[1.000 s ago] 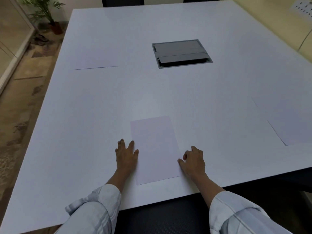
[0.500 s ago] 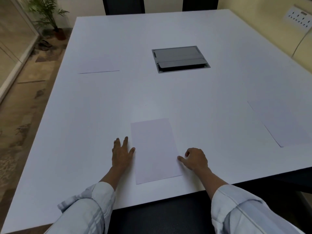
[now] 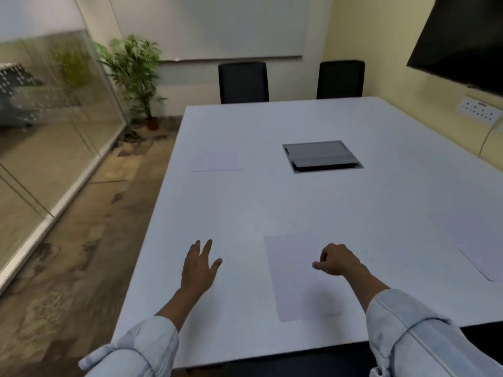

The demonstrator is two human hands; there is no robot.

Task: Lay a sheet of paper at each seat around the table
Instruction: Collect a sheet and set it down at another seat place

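Paper (image 3: 296, 276) flat at near bench (image 3: 272, 200) edge, two more sheets left (image 3: 216, 161) and right (image 3: 471, 240) | left hand (image 3: 197, 268) spread, right hand (image 3: 337, 259) curled, both empty | step: near seat done | next: far chairs (image 3: 243, 82) need sheets

No text, label, brand or number can be read anywhere — the three pale sheets of paper (image 3: 298, 276) on the white rectangular table (image 3: 272, 202) look blank, and the white wall socket strip (image 3: 480, 110) at far right shows only dark holes.
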